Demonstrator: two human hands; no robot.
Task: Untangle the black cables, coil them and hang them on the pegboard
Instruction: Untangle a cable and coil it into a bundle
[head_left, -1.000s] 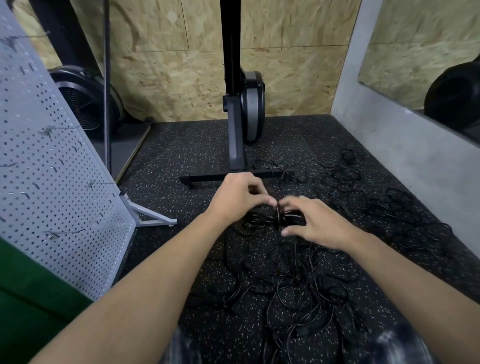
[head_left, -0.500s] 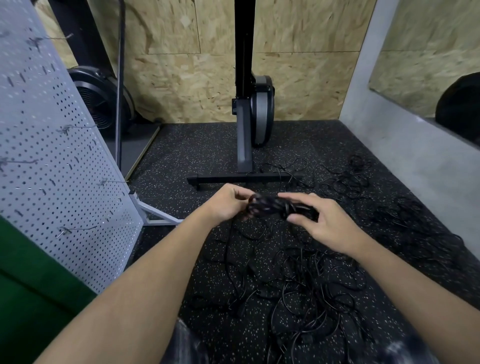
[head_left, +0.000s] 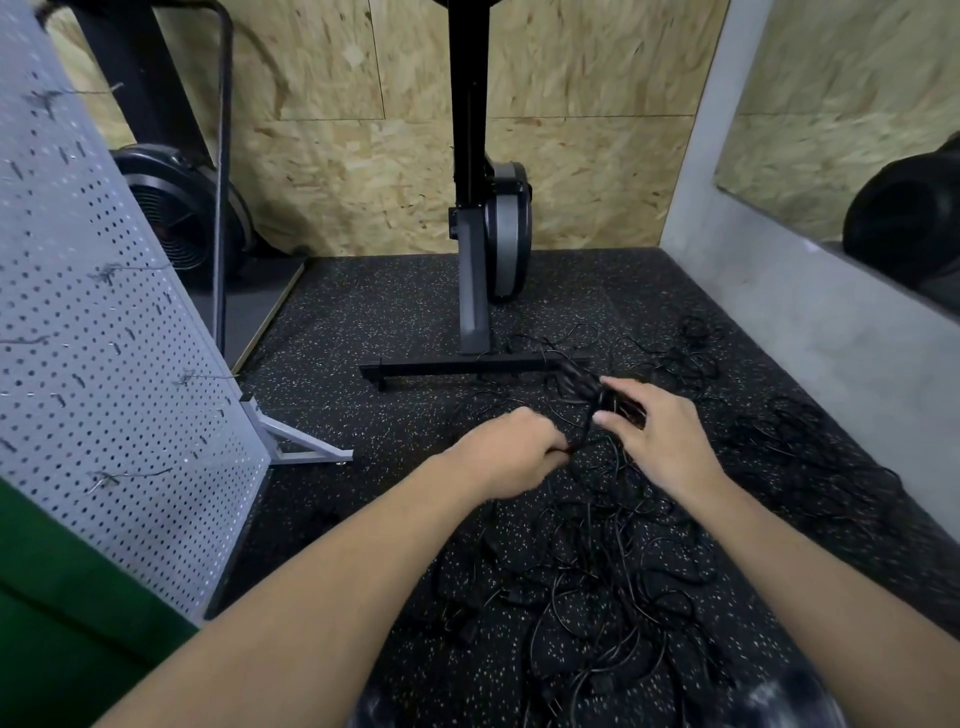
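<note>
The fingers (head_left: 631, 389) of your right hand (head_left: 662, 441) are bent, and with the thumb below them they pinch a cable bundle (head_left: 579, 382). The cable bundle is black, short and fat. It is made of thin round wire wound up many times, and it sticks out past your fingertips, up and to the left. A thin black strand (head_left: 583, 434) drops from it, down and left of those fingers, into your left hand (head_left: 511, 452). That hand is a tight fist around the strand. Its fingers are tucked under, so you cannot tell how each one lies.

Just below both hands, the loose cables (head_left: 597, 571) lie on the floor (head_left: 395, 312) in a big messy heap of loops and knots. More black loops lie to the right of your right fingers, near the smooth grey wall (head_left: 779, 322). The floor is black rubber, bumpy, with tiny pale dots all over.

Far to the left of your left fist stands the pegboard (head_left: 104, 338). It is flat, pale grey metal, full of small round holes, and it stands on a white metal leg (head_left: 296, 441). Thin wire hooks (head_left: 130, 475) poke out of it.

Beyond your fingers stands a black and grey exercise machine (head_left: 475, 291) on a flat bar foot, in front of a rough yellow chipboard wall (head_left: 363, 171).
</note>
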